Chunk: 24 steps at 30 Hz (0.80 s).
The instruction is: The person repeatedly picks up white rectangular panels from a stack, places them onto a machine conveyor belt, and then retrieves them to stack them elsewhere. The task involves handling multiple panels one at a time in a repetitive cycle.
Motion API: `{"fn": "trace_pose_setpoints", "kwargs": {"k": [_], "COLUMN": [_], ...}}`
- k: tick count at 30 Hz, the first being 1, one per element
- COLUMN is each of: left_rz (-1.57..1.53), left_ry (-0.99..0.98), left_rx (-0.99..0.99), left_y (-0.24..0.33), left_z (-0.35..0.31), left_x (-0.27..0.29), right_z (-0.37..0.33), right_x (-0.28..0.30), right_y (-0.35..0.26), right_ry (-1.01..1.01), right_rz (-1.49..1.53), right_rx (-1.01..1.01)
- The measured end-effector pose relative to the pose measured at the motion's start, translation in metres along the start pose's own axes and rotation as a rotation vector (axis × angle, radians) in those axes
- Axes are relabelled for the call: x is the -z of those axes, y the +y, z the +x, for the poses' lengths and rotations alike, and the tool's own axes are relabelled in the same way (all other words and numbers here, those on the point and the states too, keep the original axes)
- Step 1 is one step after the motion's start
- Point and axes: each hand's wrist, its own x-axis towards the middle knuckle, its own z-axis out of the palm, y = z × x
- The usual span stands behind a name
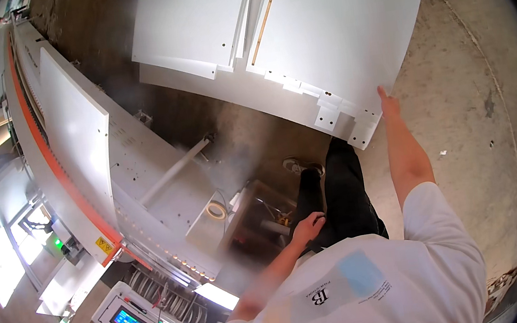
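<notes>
Head view: the large white panel (346, 32) lies flat at 1 o'clock, on top of other white pieces. The right hand (390, 106) touches its edge at the panel's own 5 o'clock, one finger over the top face; whether the other fingers curl beneath, I cannot tell. The left hand (309, 226), at 5 o'clock, rests loosely bent by the thigh, with nothing visible in it.

A good hold here would probably mean fingers under the edge, thumb flat above, and the free hand on the opposite side, since one-cornered support could let so broad a board twist or scrape.

The panel's right edge runs from 7 to 1 o'clock, as does the wood-coloured strip (268, 13); its near edge slants from 10 to 4. With the far end cropped, the long axis stays uncertain, though 7 to 1 seems likelier.
</notes>
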Motion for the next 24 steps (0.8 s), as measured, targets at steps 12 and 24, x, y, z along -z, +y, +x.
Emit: {"fn": "trace_pose_setpoints", "kwargs": {"k": [12, 24], "left_rz": [-0.059, -0.259], "left_ry": [-0.016, 0.046], "left_rx": [0.162, -0.019], "left_y": [-0.03, 0.014], "left_z": [0.004, 0.026], "left_x": [0.015, 0.048], "right_z": [0.034, -0.043], "right_x": [0.022, 0.063], "right_y": [0.031, 0.014], "right_ry": [-0.023, -0.213], "right_rz": [0.287, 0.364], "right_rx": [-0.12, -0.266]}}
